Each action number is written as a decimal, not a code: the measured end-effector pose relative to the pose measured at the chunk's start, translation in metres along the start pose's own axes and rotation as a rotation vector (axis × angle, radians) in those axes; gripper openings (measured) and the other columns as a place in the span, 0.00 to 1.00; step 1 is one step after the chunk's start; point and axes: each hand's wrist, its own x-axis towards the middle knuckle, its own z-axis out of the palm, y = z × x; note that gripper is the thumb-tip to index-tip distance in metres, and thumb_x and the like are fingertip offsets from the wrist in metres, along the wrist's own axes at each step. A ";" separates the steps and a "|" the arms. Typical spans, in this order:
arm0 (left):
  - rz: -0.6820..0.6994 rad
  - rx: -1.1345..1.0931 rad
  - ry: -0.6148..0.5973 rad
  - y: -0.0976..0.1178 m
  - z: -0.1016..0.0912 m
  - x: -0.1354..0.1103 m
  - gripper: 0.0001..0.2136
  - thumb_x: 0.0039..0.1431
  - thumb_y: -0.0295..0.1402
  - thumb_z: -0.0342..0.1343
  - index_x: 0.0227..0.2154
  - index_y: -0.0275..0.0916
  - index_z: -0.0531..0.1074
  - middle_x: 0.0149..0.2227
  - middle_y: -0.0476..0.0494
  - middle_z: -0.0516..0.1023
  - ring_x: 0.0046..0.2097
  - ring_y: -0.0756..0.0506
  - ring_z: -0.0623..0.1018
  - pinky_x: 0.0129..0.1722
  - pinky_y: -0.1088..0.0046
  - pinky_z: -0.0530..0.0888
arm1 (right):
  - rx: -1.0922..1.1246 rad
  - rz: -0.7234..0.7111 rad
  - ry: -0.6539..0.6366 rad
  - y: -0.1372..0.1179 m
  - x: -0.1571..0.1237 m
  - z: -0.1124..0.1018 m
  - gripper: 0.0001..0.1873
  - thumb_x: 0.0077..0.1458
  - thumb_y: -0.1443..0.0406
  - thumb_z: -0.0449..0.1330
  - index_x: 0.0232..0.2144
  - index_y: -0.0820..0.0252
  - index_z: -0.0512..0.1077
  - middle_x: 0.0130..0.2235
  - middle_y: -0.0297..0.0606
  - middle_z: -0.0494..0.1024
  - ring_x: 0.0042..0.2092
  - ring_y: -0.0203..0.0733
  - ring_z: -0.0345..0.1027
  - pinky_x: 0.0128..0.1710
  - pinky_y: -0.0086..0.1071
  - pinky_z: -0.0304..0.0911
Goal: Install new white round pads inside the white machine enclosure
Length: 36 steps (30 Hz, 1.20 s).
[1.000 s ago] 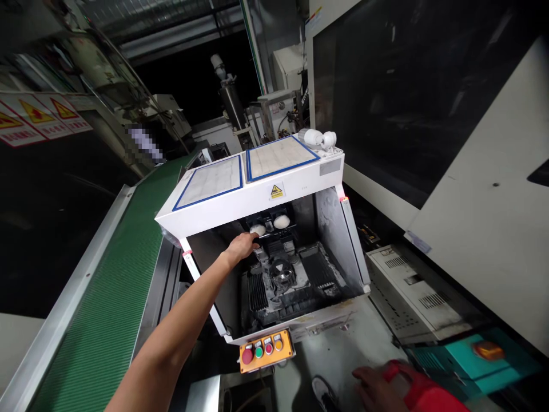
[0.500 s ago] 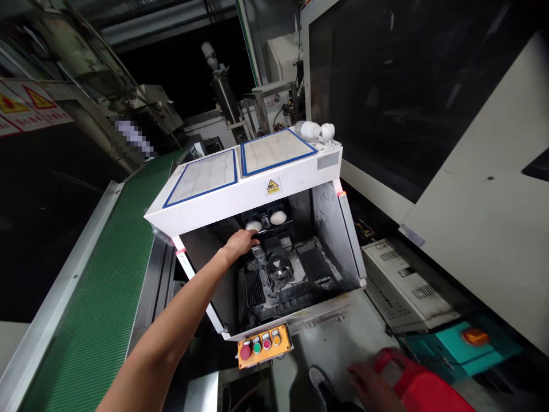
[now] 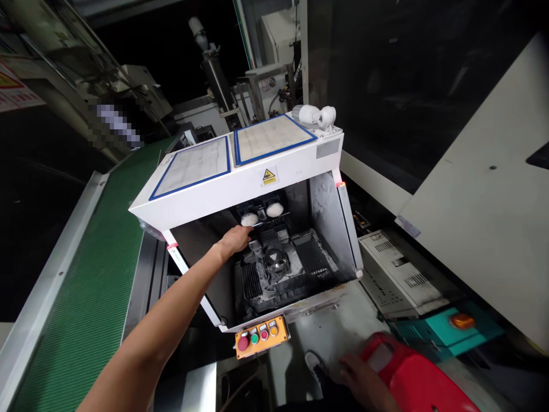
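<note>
My left hand (image 3: 235, 239) reaches into the open front of a white machine cabinet (image 3: 189, 207). Its fingers are closed at the near end of a thin dark edge or bar, just below the left of two white round pads (image 3: 249, 220); what they hold, if anything, is hidden. The other white pad (image 3: 274, 210) sits to the right. Below them is a dark round fixture (image 3: 277, 262), dusted with pale powder. Low at the right, in shadow, my right hand (image 3: 364, 380) hangs beside a red plastic object (image 3: 412, 372), fingers loosely extended, with nothing visible in them.
An orange button box (image 3: 261, 337) is mounted at the cabinet's front lower edge. A green conveyor belt (image 3: 86, 274) runs along the left. To the right stand a large machine (image 3: 467, 229) and a low vented unit (image 3: 405, 274). One shoe (image 3: 314, 361) shows on the floor.
The view has shifted slightly, so the cabinet appears farther left and higher. My left hand stays by the left pad, now a little lower, showing more of the pad. My right hand remains beside the red object.
</note>
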 end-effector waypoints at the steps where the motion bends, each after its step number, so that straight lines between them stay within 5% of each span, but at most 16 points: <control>1: 0.001 0.014 0.000 0.002 0.000 0.000 0.21 0.63 0.29 0.52 0.59 0.34 0.69 0.52 0.29 0.78 0.55 0.36 0.77 0.54 0.66 0.71 | -0.007 -0.002 -0.008 0.000 0.001 0.002 0.23 0.62 0.61 0.45 0.49 0.63 0.74 0.50 0.50 0.75 0.50 0.47 0.72 0.53 0.37 0.66; 10: -0.017 0.083 -0.062 0.008 -0.004 0.005 0.21 0.63 0.31 0.55 0.58 0.34 0.69 0.52 0.30 0.78 0.54 0.37 0.77 0.54 0.60 0.72 | 0.051 -0.018 -0.066 -0.017 0.004 0.008 0.21 0.63 0.62 0.46 0.50 0.62 0.74 0.50 0.47 0.75 0.52 0.46 0.71 0.55 0.36 0.65; 16: -0.099 0.047 -0.054 0.022 0.002 0.005 0.23 0.61 0.31 0.57 0.59 0.34 0.67 0.53 0.28 0.76 0.55 0.34 0.76 0.54 0.59 0.72 | -0.053 -0.125 -0.202 -0.074 0.018 -0.018 0.17 0.63 0.66 0.51 0.50 0.62 0.74 0.49 0.44 0.76 0.51 0.46 0.70 0.54 0.36 0.64; 19: -0.183 0.023 0.037 0.031 0.007 -0.019 0.36 0.58 0.33 0.62 0.67 0.34 0.54 0.62 0.23 0.66 0.57 0.31 0.75 0.55 0.58 0.72 | -0.103 -0.255 -0.243 -0.110 0.031 -0.018 0.16 0.62 0.67 0.53 0.50 0.60 0.74 0.51 0.42 0.75 0.51 0.46 0.70 0.54 0.34 0.64; 22: -0.293 -0.025 0.262 0.035 0.020 -0.076 0.39 0.63 0.41 0.55 0.69 0.31 0.44 0.69 0.20 0.52 0.60 0.30 0.71 0.56 0.57 0.71 | -0.149 -0.428 -0.298 -0.147 0.045 -0.007 0.18 0.61 0.67 0.56 0.53 0.58 0.73 0.60 0.42 0.68 0.55 0.48 0.69 0.57 0.36 0.64; 26: -0.362 -0.363 0.569 0.033 0.077 -0.202 0.21 0.69 0.43 0.45 0.59 0.39 0.66 0.57 0.38 0.73 0.49 0.40 0.79 0.50 0.65 0.75 | -0.347 -0.561 -0.393 -0.193 0.061 0.017 0.20 0.58 0.66 0.59 0.53 0.58 0.70 0.70 0.46 0.47 0.50 0.54 0.74 0.52 0.44 0.70; 29: -0.548 -0.606 0.525 0.043 0.155 -0.311 0.19 0.66 0.45 0.48 0.51 0.40 0.73 0.51 0.40 0.79 0.45 0.42 0.81 0.47 0.66 0.76 | -0.496 -0.600 -0.446 -0.221 0.070 0.036 0.20 0.56 0.67 0.61 0.51 0.62 0.70 0.71 0.51 0.38 0.46 0.56 0.75 0.47 0.47 0.73; 32: -0.901 -0.805 0.389 0.077 0.238 -0.410 0.19 0.60 0.49 0.50 0.43 0.41 0.76 0.43 0.40 0.83 0.42 0.38 0.82 0.43 0.64 0.78 | -0.606 -0.575 -0.481 -0.237 0.074 0.050 0.19 0.55 0.67 0.63 0.49 0.66 0.70 0.71 0.57 0.36 0.44 0.56 0.76 0.46 0.48 0.74; 36: -1.155 -0.901 0.227 0.140 0.301 -0.487 0.16 0.59 0.46 0.51 0.38 0.41 0.78 0.33 0.44 0.83 0.37 0.38 0.83 0.37 0.64 0.80 | -0.687 -0.525 -0.456 -0.246 0.072 0.064 0.24 0.52 0.70 0.64 0.52 0.70 0.70 0.70 0.64 0.38 0.45 0.58 0.75 0.46 0.49 0.73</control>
